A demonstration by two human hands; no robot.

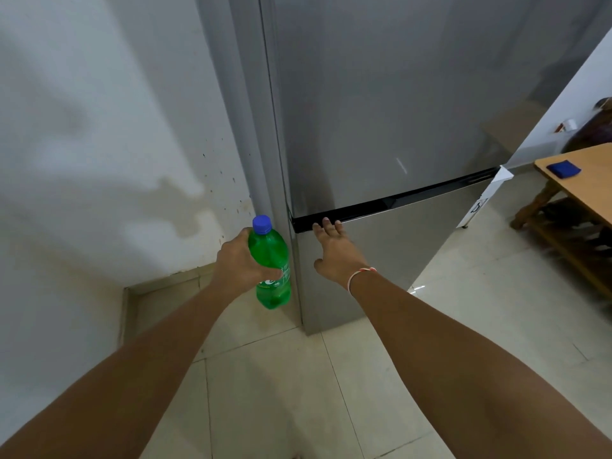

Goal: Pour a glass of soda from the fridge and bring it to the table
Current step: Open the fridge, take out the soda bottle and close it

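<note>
A tall silver fridge [381,111] stands in front of me with both doors closed. My left hand [236,260] grips a green soda bottle [270,256] with a blue cap, held upright just left of the fridge's front corner. My right hand [334,251] lies flat with fingers spread on the lower door, fingertips touching the black gap between the two doors. A thin bracelet circles my right wrist. No glass is in view.
A wooden table [583,183] with a blue cloth [563,168] on it stands at the right edge. A white wall [99,144] runs close along the left of the fridge. Pale floor tiles [298,376] lie underfoot.
</note>
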